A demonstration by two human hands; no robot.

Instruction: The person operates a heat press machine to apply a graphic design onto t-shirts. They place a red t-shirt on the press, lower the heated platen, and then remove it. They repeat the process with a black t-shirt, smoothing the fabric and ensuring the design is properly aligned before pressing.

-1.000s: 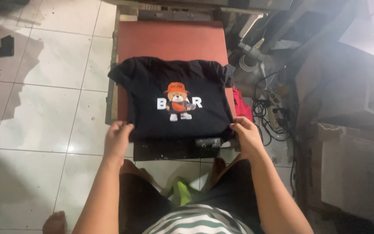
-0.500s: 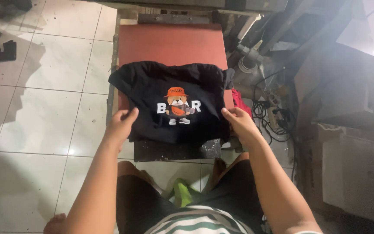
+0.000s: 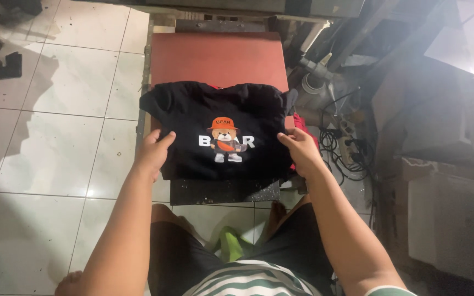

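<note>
Both hands are gripping the black shirt on the red platen: left hand pinching its left edge, right hand its right. The shirt is being folded or lifted, I judge; next calls for an even pull.

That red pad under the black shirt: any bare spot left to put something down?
The red pad is bare beyond the black shirt. The white tile floor beside the left hand is open. By the right hand, cables crowd things.

We see the shirt lying on the press plate, one hand at each side edge, cables on the floor to its right.
</note>
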